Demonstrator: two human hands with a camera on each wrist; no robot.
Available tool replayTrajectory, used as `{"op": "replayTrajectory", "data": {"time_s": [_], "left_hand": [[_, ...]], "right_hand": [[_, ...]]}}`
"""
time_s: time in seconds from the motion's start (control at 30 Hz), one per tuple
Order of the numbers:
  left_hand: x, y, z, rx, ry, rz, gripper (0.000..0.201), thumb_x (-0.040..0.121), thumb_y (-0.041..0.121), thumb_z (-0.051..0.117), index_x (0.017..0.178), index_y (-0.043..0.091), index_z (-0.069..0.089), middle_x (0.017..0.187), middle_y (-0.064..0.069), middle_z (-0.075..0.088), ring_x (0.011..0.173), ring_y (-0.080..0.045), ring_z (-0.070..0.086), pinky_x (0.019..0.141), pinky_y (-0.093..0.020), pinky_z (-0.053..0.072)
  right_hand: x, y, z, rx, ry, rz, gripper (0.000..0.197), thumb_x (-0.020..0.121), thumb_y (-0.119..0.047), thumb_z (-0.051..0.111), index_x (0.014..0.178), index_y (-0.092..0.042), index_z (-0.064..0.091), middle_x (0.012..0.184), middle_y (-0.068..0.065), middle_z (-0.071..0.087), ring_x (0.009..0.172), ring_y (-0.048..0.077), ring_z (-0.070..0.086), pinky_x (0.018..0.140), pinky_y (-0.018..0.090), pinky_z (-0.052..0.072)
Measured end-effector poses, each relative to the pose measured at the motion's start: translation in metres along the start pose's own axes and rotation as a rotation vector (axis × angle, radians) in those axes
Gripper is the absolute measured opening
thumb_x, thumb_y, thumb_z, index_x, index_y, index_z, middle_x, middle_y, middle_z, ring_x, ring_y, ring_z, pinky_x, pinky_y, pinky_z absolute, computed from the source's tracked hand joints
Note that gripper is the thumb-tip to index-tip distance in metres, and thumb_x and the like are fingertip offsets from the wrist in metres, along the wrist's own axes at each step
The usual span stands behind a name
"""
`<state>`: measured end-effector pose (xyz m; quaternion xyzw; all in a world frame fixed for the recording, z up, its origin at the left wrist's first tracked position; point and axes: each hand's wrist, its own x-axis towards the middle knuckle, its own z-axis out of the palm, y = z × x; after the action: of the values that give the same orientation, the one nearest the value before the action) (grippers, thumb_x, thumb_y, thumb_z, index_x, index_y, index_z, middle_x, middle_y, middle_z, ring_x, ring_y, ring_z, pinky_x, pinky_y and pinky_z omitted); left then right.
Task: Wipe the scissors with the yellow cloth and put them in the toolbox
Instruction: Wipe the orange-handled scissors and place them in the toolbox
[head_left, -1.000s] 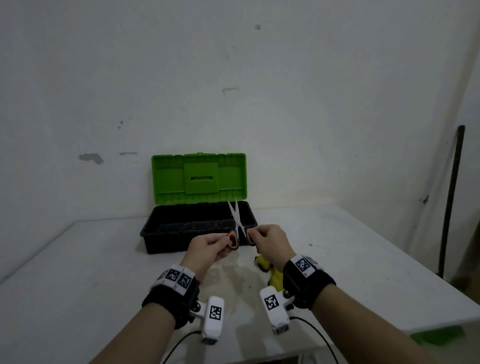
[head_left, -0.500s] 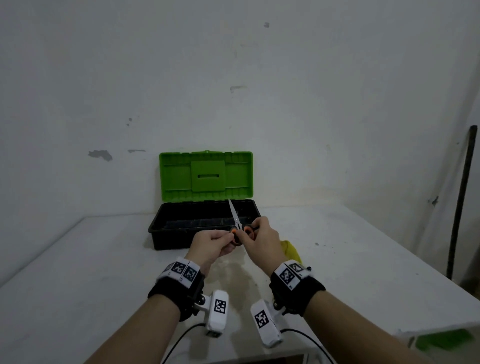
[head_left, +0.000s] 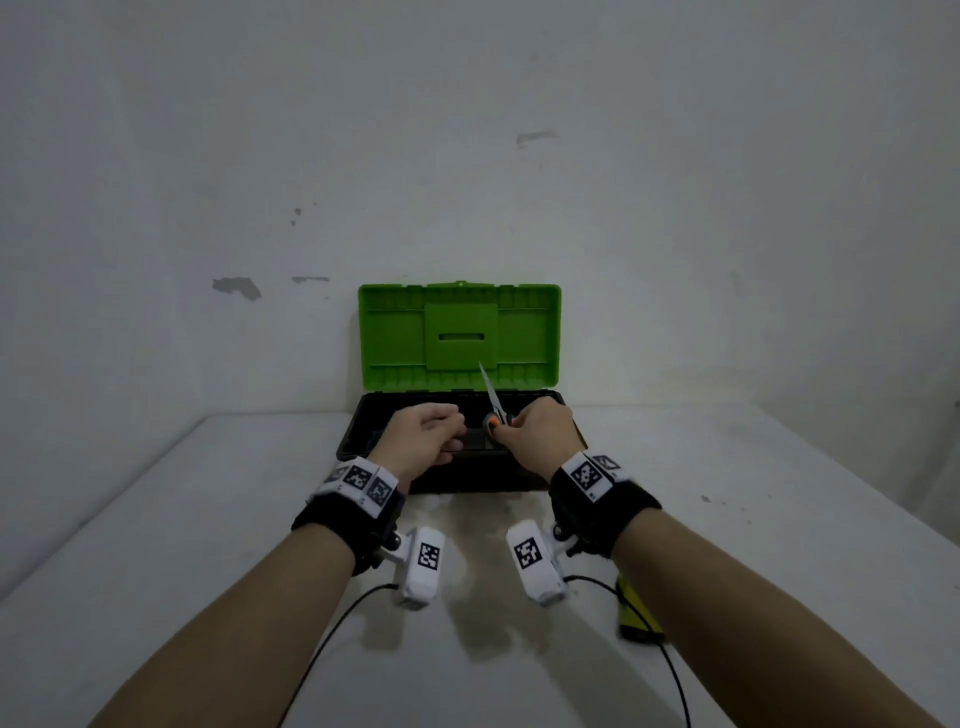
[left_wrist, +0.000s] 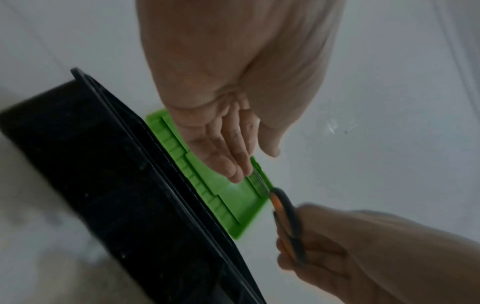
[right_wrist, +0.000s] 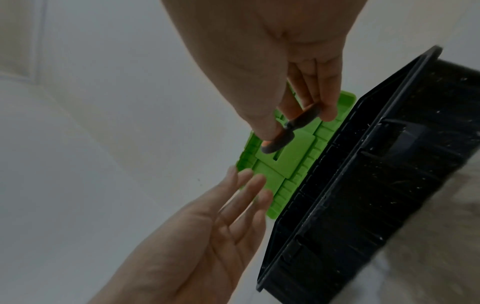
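My right hand (head_left: 537, 434) grips the scissors (head_left: 492, 402) by their orange and grey handles (left_wrist: 287, 216), blades closed and pointing up and away, over the open black toolbox (head_left: 363, 431) with its green lid (head_left: 460, 338) standing upright. In the right wrist view thumb and fingers pinch the grey handle (right_wrist: 291, 131). My left hand (head_left: 428, 434) hovers empty just left of the scissors, fingers relaxed and nearly straight (right_wrist: 249, 185), apart from the handles. The yellow cloth (head_left: 636, 610) lies on the table under my right forearm, partly hidden.
The toolbox stands at the back of a white table (head_left: 182, 519), against a grey-white wall (head_left: 467, 156). A damp-looking patch (head_left: 478, 530) marks the tabletop in front of the box. Cables run from both wrist cameras toward me.
My left hand has let go of the scissors and drawn left. My right hand carried the scissors forward over the toolbox. The yellow cloth now lies behind, near my right forearm.
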<state>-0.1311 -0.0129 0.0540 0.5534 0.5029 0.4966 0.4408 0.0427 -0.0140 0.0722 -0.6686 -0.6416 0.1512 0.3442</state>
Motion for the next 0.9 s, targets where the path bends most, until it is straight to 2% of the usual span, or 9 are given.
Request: {"op": "replayTrajectory", "data": {"time_s": [0.17,0.27,0.37,0.4,0.47,0.57,0.7,0.8,0.9], "left_hand": [[0.051,-0.017,-0.063,0.053,0.179,0.003,0.031,0.100,0.022,0.059,0.127,0.008,0.064,0.110,-0.005,0.069,0.091,-0.016,0.064,0.074,-0.028,0.054],[0.072,-0.029,-0.100,0.185,0.269,0.016,0.036,0.099,0.026,0.060,0.128,0.006,0.066,0.126,-0.010,0.068,0.112,-0.023,0.063,0.101,-0.036,0.049],[0.086,-0.050,-0.130,0.306,0.282,-0.079,0.042,0.103,0.024,0.051,0.140,0.003,0.054,0.141,-0.014,0.056,0.131,-0.028,0.052,0.111,-0.034,0.037],[0.089,-0.058,-0.137,0.325,0.274,-0.128,0.044,0.104,0.025,0.048,0.142,0.003,0.052,0.143,-0.015,0.055,0.131,-0.031,0.052,0.110,-0.036,0.039],[0.094,-0.074,-0.144,0.251,0.250,-0.227,0.042,0.105,0.024,0.046,0.141,0.003,0.051,0.131,-0.016,0.060,0.114,-0.034,0.059,0.098,-0.037,0.048],[0.097,-0.091,-0.145,0.125,0.152,-0.307,0.030,0.104,0.015,0.049,0.125,0.000,0.063,0.108,-0.017,0.066,0.094,-0.029,0.061,0.085,-0.037,0.049],[0.097,-0.099,-0.144,0.054,0.125,-0.308,0.022,0.104,0.008,0.049,0.113,0.003,0.068,0.111,-0.022,0.067,0.095,-0.030,0.063,0.083,-0.037,0.053],[0.096,-0.100,-0.142,0.002,0.131,-0.304,0.023,0.103,0.006,0.049,0.117,-0.001,0.066,0.107,-0.020,0.065,0.094,-0.030,0.061,0.074,-0.033,0.052],[0.097,-0.102,-0.143,-0.031,0.130,-0.298,0.022,0.103,0.005,0.049,0.116,0.001,0.066,0.106,-0.020,0.065,0.089,-0.028,0.061,0.072,-0.032,0.052]], "right_hand": [[0.048,-0.020,0.032,-0.142,-0.072,0.064,0.052,0.085,-0.051,0.067,0.059,-0.010,0.047,0.055,0.002,0.045,0.043,0.013,0.044,0.037,0.022,0.026],[0.067,-0.032,0.061,-0.189,-0.135,0.081,0.048,0.085,-0.049,0.069,0.067,-0.008,0.050,0.067,0.005,0.054,0.048,0.015,0.048,0.038,0.023,0.031],[0.080,-0.045,0.089,-0.209,-0.207,0.087,0.046,0.086,-0.044,0.070,0.067,-0.009,0.047,0.065,0.003,0.051,0.048,0.014,0.047,0.038,0.023,0.033],[0.083,-0.050,0.098,-0.235,-0.223,0.082,0.045,0.086,-0.042,0.071,0.067,-0.009,0.047,0.063,0.003,0.049,0.048,0.014,0.046,0.039,0.024,0.036],[0.089,-0.059,0.116,-0.316,-0.260,0.075,0.040,0.087,-0.039,0.071,0.074,-0.007,0.053,0.062,0.003,0.048,0.048,0.014,0.045,0.043,0.026,0.044],[0.095,-0.067,0.140,-0.379,-0.384,0.036,0.044,0.084,-0.045,0.071,0.075,-0.006,0.053,0.065,0.004,0.050,0.052,0.015,0.047,0.045,0.026,0.040],[0.096,-0.079,0.157,-0.516,-0.446,-0.010,0.051,0.087,-0.048,0.066,0.065,-0.009,0.045,0.063,0.002,0.048,0.053,0.015,0.045,0.065,0.027,0.045],[0.096,-0.087,0.166,-0.549,-0.485,-0.046,0.048,0.090,-0.045,0.064,0.062,-0.011,0.044,0.063,0.001,0.048,0.053,0.014,0.045,0.063,0.027,0.046],[0.097,-0.085,0.167,-0.609,-0.543,-0.187,0.042,0.091,-0.037,0.065,0.060,-0.019,0.045,0.074,0.004,0.061,0.067,0.021,0.061,0.065,0.027,0.051]]}}
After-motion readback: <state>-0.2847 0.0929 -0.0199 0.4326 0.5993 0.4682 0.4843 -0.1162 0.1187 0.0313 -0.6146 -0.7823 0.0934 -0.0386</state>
